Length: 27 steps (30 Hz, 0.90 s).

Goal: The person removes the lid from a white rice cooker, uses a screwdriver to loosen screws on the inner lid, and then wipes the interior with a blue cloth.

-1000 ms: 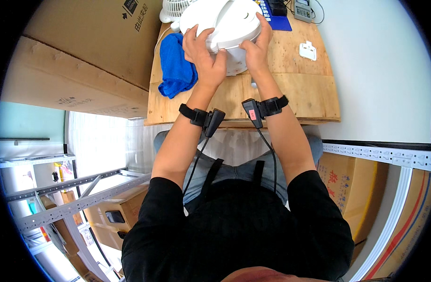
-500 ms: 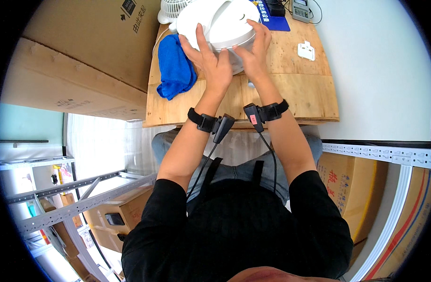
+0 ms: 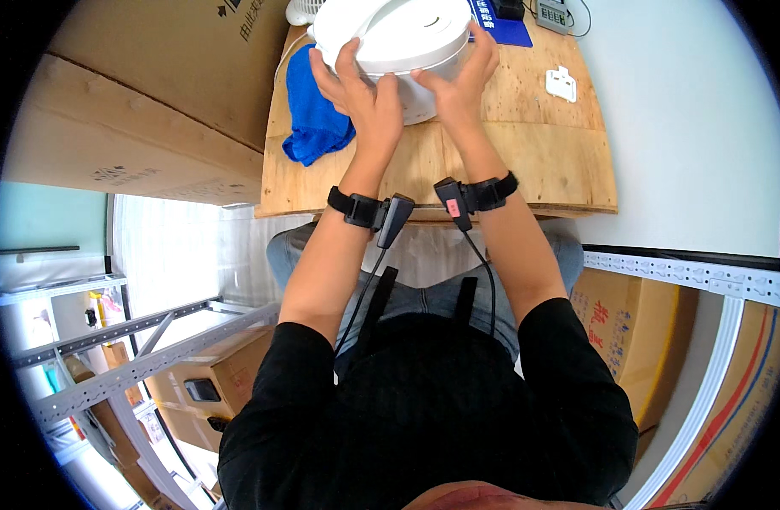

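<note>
Clasping a white tub (image 3: 411, 47), hands (image 3: 374, 106) (image 3: 460, 98) near lettered blue mat (image 3: 513, 35).

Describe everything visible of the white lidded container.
The round white container looks plastic; its lid is on, with a curved ridge on top, far edge out of frame. The left hand and right hand grip its near half, over the wooden table, beside the blue cloth; whether lifted is unclear.

White wall (image 3: 687, 127), apparently pale floor (image 3: 247, 259)
</note>
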### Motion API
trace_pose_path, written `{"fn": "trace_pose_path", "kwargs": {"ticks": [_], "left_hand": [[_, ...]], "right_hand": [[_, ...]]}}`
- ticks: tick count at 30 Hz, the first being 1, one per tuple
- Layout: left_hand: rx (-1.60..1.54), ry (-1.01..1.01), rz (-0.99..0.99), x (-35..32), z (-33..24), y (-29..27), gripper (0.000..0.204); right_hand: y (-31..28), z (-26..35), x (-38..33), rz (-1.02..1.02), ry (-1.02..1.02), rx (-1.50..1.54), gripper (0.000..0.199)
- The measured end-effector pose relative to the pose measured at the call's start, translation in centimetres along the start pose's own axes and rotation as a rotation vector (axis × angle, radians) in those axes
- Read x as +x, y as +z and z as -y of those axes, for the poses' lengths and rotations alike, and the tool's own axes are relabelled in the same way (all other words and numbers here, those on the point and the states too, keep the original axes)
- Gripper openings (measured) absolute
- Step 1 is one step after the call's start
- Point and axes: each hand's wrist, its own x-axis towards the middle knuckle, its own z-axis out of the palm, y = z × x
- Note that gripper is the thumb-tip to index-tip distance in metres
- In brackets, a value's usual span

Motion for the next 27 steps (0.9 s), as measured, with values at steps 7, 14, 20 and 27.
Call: {"fn": "trace_pose_path", "kwargs": {"ticks": [7,14,20,27], "left_hand": [[-0.091,-0.004,-0.075,0.1,-0.1,1.2,0.062],[-0.062,0.035,-0.093,0.5,0.6,1.9,0.063],[-0.092,0.021,-0.087,0.0,0.4,2.2,0.081],[-0.403,-0.23,-0.105,0.0,1.4,3.5,0.111]], "right_hand": [[-1.2,-3.2,3.3,0.196,-0.004,0.273,0.101],[-1.3,-2.8,3.6,0.232,0.095,0.36,0.096],[-1.3,-3.6,3.5,0.217,0.047,0.241,0.09],[-2.6,-5.3,5.6,0.335,-0.014,0.169,0.108]]}}
